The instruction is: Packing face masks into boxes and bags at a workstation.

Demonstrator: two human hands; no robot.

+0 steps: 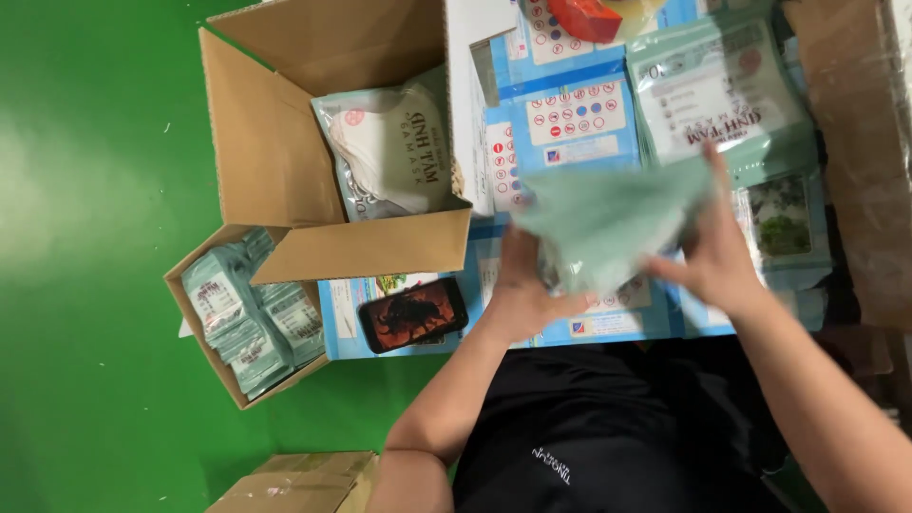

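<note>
Green pouch (608,223), blurred, is held between both hands above blue printed sheets (570,123) on a green floor (85,237); its long axis runs hand to hand. Left hand (522,285) and right hand (717,252) each close on an end. An open carton (275,152) lies beyond the left hand.

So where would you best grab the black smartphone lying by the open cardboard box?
Probably by its two long edges, coming from above. The black smartphone lies flat, screen up, on a blue printed sheet, slightly tilted, with space along both long sides. Both hands, left hand and right hand, are on a pale green pouch.
</note>
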